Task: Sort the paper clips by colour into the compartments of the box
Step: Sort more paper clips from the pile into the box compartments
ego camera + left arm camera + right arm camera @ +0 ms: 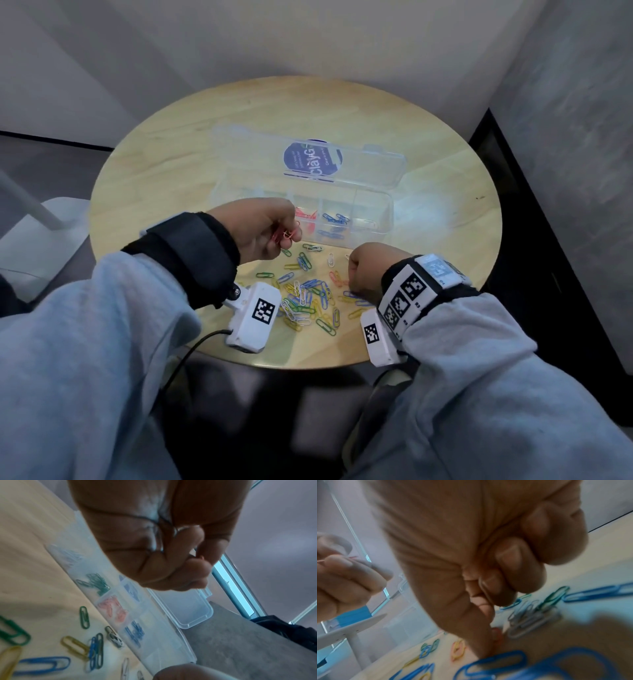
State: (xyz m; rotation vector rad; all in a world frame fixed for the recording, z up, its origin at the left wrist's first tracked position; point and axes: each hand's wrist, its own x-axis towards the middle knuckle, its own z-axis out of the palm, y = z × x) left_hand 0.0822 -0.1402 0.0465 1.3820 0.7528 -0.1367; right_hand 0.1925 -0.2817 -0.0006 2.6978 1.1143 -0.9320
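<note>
We are pinching red paper clips (287, 234) in our left hand (263, 229), just before the clear box (356, 219). Our right hand (368, 265) is resting clenched on the loose clips (308, 298), its fingers (513, 563) grasping nothing we can see

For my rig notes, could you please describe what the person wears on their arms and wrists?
Both arms have light grey-blue sleeves. Each wrist carries a black strap with a white camera box bearing black-and-white square markers; a black cable leaves the left box.
</note>
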